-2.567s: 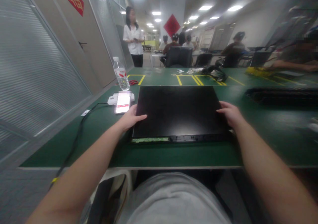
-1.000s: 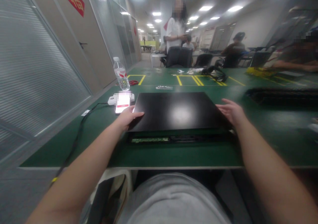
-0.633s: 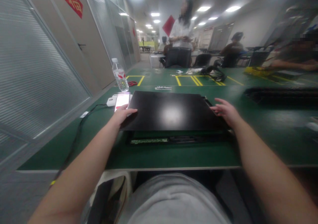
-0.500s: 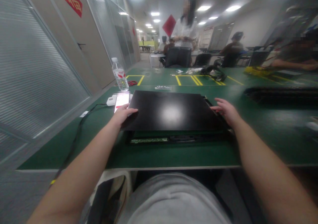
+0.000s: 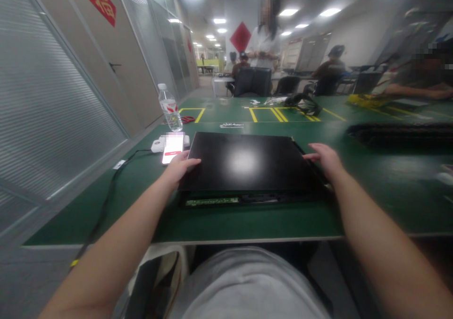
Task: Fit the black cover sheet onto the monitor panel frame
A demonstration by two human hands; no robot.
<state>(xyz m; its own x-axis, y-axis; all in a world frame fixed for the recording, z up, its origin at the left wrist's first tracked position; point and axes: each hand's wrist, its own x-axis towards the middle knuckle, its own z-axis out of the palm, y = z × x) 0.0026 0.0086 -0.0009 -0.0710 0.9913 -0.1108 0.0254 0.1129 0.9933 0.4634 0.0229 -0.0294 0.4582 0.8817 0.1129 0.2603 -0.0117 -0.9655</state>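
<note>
A flat black screen panel (image 5: 244,168) with a bright reflection lies over a dark frame (image 5: 258,198) on the green table. A strip of green circuit board (image 5: 212,201) shows in the frame's near side. My left hand (image 5: 180,167) is closed on the panel's left edge, its thumb on top. At the opposite edge my right hand (image 5: 327,161) has its thumb against the panel, with the index finger stretched out beside it. The lower fingers of both hands are hidden. Just beyond my left hand lies a lit phone (image 5: 173,148).
A water bottle (image 5: 170,109), red-handled scissors (image 5: 188,119) and a white power strip (image 5: 156,146) are at the left. Dark cables (image 5: 303,104) lie farther back. A long black object (image 5: 399,137) occupies the right side. Several people are across the room.
The panel's near edge has come down closer to the frame, and the panel has shifted slightly right. Both hands have moved a little with it, still at its sides.
</note>
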